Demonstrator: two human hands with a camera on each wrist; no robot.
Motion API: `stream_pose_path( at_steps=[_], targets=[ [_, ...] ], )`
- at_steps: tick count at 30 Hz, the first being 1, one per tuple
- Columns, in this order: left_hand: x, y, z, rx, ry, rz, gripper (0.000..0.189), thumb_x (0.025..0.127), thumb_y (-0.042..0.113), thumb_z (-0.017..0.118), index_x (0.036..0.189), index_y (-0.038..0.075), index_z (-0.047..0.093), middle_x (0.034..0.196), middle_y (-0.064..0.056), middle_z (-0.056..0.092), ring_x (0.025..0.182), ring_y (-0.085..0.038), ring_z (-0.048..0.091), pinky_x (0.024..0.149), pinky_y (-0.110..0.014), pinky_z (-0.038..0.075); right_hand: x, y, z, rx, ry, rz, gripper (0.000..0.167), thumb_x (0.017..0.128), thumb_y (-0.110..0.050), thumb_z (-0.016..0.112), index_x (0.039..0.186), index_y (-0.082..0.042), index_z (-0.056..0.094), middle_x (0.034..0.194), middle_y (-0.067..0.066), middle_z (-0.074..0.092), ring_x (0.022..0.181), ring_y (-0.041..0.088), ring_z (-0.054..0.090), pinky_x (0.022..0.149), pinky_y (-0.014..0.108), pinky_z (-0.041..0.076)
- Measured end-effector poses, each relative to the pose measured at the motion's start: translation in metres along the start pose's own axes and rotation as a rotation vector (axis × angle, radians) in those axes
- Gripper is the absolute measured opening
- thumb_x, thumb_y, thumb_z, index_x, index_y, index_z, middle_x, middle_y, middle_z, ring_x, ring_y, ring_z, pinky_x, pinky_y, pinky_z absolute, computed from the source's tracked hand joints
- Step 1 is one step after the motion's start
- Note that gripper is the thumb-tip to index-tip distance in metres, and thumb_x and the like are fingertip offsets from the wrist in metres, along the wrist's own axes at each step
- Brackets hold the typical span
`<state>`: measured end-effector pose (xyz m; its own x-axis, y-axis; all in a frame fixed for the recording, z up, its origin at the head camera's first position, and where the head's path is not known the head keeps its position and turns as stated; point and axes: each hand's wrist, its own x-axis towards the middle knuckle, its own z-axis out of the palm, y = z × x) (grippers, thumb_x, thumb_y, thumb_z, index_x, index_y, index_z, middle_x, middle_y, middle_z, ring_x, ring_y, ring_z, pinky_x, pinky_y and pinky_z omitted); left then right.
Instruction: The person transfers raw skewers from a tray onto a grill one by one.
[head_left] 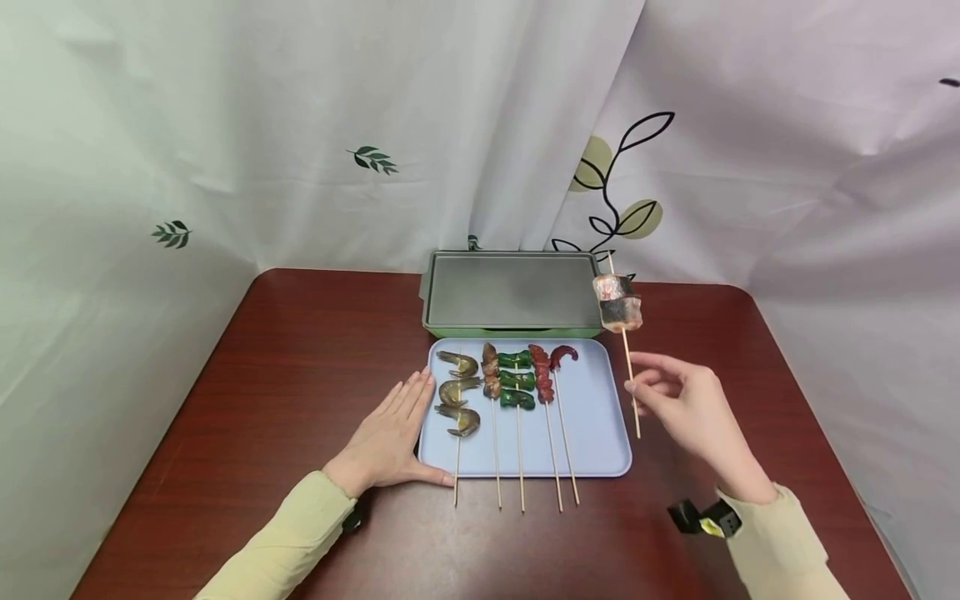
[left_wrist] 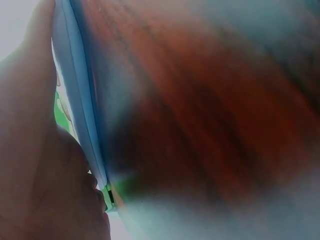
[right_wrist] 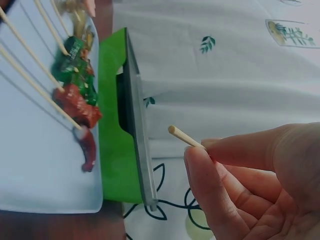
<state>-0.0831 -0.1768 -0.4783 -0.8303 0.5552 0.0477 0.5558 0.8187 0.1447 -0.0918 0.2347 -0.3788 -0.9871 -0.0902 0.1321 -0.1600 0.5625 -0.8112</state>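
In the head view my right hand [head_left: 690, 408] pinches a wooden skewer [head_left: 619, 310] by its stick, right of the tray. Silvery, dark-skinned chunks that look like fish sit on its upper part. The right wrist view shows the stick's end [right_wrist: 181, 134] held between thumb and finger. My left hand [head_left: 386, 437] lies with straight fingers along the left edge of a pale blue tray [head_left: 600, 425]. On that tray are a shrimp skewer [head_left: 456, 392], a brown-meat skewer [head_left: 491, 372], a green-piece skewer [head_left: 517, 381], a red-meat skewer [head_left: 542, 373] and a skewer with a dark red curled piece [head_left: 562, 357].
Directly behind the tray stands a green grill with a flat grey plate [head_left: 517, 292]. Several stick ends jut past the tray's front edge. A reddish-brown table [head_left: 322, 333] carries everything, and a white leaf-print curtain [head_left: 420, 108] surrounds its back and sides.
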Motion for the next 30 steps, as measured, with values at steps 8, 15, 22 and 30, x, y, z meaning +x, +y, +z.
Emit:
stream_pose_path(
  at_steps=[8,15,22,30],
  targets=[
    [0.000,0.002,0.001,-0.001,-0.012,-0.005,0.145,0.063,0.097,0.055,0.157,-0.009,0.022,0.165,-0.025,0.018,0.152,-0.036,0.019,0.122,-0.046,0.020,0.042,0.003,0.007,0.029,0.028,0.007,0.035,0.091,0.002,0.071,0.126,0.004,0.069,0.087,0.017,0.073,0.063,0.013,0.070,0.059,0.028,0.060],
    [-0.001,0.002,0.002,-0.006,-0.016,-0.011,0.145,0.064,0.097,0.055,0.158,-0.008,0.022,0.165,-0.024,0.017,0.152,-0.036,0.018,0.122,-0.046,0.020,0.078,0.015,0.018,0.078,0.001,0.043,0.036,0.092,0.004,0.067,0.127,0.009,0.066,0.092,0.026,0.071,0.066,0.020,0.071,0.062,0.036,0.062],
    [-0.001,0.001,0.002,0.003,-0.008,-0.005,0.145,0.064,0.097,0.056,0.157,-0.009,0.022,0.165,-0.024,0.017,0.152,-0.036,0.018,0.122,-0.046,0.020,0.103,0.029,0.026,0.077,-0.094,0.123,0.035,0.095,0.001,0.066,0.129,0.008,0.065,0.095,0.025,0.071,0.066,0.016,0.069,0.066,0.037,0.062],
    [0.000,0.001,0.001,-0.002,-0.009,-0.006,0.145,0.064,0.095,0.059,0.157,-0.009,0.022,0.165,-0.025,0.017,0.152,-0.036,0.018,0.121,-0.046,0.021,0.113,0.034,0.032,0.094,-0.149,0.221,0.037,0.097,-0.002,0.065,0.132,0.007,0.062,0.099,0.026,0.071,0.068,0.016,0.069,0.074,0.044,0.061]
  ],
)
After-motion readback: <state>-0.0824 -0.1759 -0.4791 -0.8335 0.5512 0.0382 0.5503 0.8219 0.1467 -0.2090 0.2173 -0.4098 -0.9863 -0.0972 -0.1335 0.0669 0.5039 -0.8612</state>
